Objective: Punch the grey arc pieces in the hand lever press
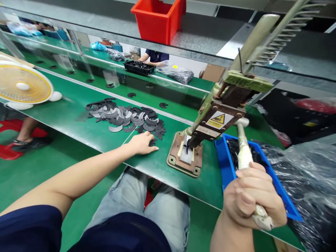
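My right hand (pixel 253 197) is wrapped round the pale, tape-covered lever handle (pixel 244 154) of a green hand press (pixel 220 108). On the press base (pixel 185 154) lies a small grey plate, with a dark piece under the ram. My left hand (pixel 143 143) rests at the near right edge of a pile of curved black and grey pieces (pixel 126 115). Its thumb and forefinger close around a small black curved piece (pixel 152 142), partly hidden by the fingers.
A blue bin (pixel 226 164) of black parts stands right of the press, beside clear plastic bags (pixel 309 175). A fan (pixel 23 84) is at left. Several black pieces lie along the belt (pixel 147 101) behind. A red bin (pixel 157 21) sits on the overhead shelf; a person (pixel 157 57) works beyond.
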Demonstrator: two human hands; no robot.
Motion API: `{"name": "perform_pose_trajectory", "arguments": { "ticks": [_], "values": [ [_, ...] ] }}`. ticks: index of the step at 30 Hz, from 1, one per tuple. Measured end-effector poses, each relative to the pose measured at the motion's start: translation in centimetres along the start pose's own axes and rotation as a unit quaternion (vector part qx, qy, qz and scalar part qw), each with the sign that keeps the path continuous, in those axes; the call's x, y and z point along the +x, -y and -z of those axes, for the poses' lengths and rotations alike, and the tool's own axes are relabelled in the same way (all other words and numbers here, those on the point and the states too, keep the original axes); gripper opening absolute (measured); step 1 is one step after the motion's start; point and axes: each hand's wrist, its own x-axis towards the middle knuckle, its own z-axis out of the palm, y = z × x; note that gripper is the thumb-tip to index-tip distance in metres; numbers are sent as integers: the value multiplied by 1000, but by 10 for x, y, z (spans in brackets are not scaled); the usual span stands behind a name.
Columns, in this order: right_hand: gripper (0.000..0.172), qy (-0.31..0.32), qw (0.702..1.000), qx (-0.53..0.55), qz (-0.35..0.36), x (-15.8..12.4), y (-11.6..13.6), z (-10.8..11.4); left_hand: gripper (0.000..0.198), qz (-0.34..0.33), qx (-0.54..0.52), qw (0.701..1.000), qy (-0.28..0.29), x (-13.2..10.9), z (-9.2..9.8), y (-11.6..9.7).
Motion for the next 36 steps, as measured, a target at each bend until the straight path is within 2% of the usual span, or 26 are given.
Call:
{"name": "perform_pose_trajectory", "arguments": {
  "ticks": [3, 7, 10, 13, 16, 18, 22, 24, 26, 30, 33, 36],
  "values": [
    [39, 4, 1000, -1, -1, 0, 2, 1, 44, -7, 45, 999, -11, 4, 1, -8],
    [37, -21, 1000, 3, 12, -1, 1, -3, 31, -69, 66, 995, 6, 6, 7, -3],
    [36, -22, 1000, 4, 18, -1, -1, -5, 35, -102, 72, 992, -14, 1, 6, 6],
    [39, -28, 999, 2, 27, -1, -2, -5, 40, -147, 114, 981, -48, -6, -3, 12],
    [41, -23, 999, -6, 22, -1, -1, -4, 37, -193, 127, 971, -57, -8, -9, 17],
    [40, -14, 1000, -12, 17, 0, 0, -3, 34, -186, 107, 976, -42, -5, -5, 20],
    [43, -13, 1000, -15, 17, 1, 1, -4, 31, -183, 63, 981, -16, 4, 14, 15],
    [44, -16, 1000, -20, 17, 1, 1, -4, 37, -191, 28, 981, -21, 8, 21, 5],
    [45, -20, 999, -21, 21, 1, 0, -5, 34, -189, -17, 982, -17, 11, 20, -9],
    [45, -23, 999, -16, 19, 1, 1, -6, 14, -148, -186, 971, 11, 19, 2, -35],
    [43, -14, 1000, -21, 12, 0, 2, -5, 20, -88, -365, 927, 7, 29, -11, -44],
    [42, -20, 1000, -6, 20, -1, 0, -5, 29, -42, -479, 876, 40, 42, -9, -50]
  ]
}}
